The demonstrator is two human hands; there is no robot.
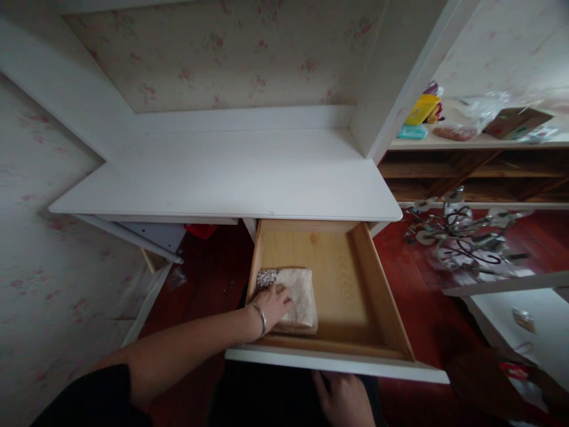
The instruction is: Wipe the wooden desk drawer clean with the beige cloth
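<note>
Open drawer of a white bench (249,172), seen from above. The folded cloth (300,296) lies flat on the pale wooden bottom of the drawer (335,255), in the near left part, close to the left wall and the drawer front (338,363). Its outline is nearly square, so a long axis cannot be told with certainty; its sides run roughly parallel to those of the drawer, with a slight skew. Stacked layers show along the near edge. The far left corner bears a dark figured patch; whether this is ornament or lettering cannot be told.

The left hand (274,301), with a metal bangle (261,319) at the wrist, rests palm down across the left half of the cloth, fingers loosely bent and directed rightward; it is not closed around the fabric. The right hand (347,398) lies below the drawer front, its fingers partly hidden; whether it grasps anything cannot be told.

At right, a carton (519,123) sits on a shelf unit (471,143), and a red-and-white packet (515,371) lies low in the corner; any markings on these two are too blurred to read.
</note>
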